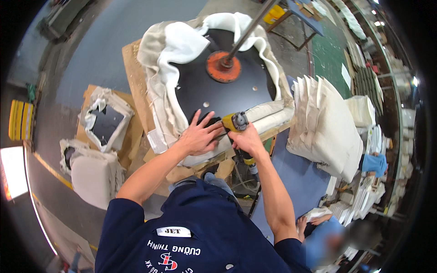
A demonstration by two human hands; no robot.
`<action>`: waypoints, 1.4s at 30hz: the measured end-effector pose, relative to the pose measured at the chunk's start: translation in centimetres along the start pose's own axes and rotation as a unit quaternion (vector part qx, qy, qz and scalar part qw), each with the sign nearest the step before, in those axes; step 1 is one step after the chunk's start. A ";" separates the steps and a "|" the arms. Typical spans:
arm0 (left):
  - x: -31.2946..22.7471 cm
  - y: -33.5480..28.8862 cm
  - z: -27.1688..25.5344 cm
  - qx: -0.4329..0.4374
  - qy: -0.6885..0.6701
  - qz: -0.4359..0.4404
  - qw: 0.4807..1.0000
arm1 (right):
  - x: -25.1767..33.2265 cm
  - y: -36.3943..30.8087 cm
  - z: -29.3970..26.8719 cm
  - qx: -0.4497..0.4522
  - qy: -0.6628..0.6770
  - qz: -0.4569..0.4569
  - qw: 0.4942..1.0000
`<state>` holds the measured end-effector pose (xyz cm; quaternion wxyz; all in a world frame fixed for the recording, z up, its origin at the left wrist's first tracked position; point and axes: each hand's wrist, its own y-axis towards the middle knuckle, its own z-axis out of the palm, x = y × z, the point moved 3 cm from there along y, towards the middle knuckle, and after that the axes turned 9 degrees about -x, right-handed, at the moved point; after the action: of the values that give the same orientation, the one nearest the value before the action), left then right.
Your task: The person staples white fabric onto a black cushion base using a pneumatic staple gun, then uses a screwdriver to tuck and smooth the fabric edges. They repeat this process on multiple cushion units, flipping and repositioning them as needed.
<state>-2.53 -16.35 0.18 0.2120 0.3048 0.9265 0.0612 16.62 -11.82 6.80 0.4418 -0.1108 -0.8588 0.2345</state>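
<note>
A seat cushion lies bottom up, its black base panel [195,93] ringed by white padding [182,43] and beige fabric [152,50]. An orange disc [223,75] on a metal rod [252,25] presses on the panel's middle. My left hand [199,138] lies with fingers spread over the near edge, on the folded fabric and the panel. In my right hand [250,140] is a yellow and black staple gun [231,122], its nose by the near fabric fold, close to my left fingertips. The exact contact of the nose is hidden.
The cushion rests on a wooden board [132,68]. Stacked beige cushions [327,127] stand at right on a blue surface [282,170]. Partly covered seats [93,175] sit on the left. An air hose [243,182] hangs below the gun. Another person [325,241] works at lower right.
</note>
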 end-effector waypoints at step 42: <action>-1.6 -0.2 0.1 -0.004 0.120 -0.408 0.905 | -66.2 -5.7 -9.9 -0.440 -0.074 0.446 0.776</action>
<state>-1.40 -17.46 0.63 0.1067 -0.1102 0.9881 0.0092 63.48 -40.07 -32.20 0.1259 -0.6456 -0.7531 0.0094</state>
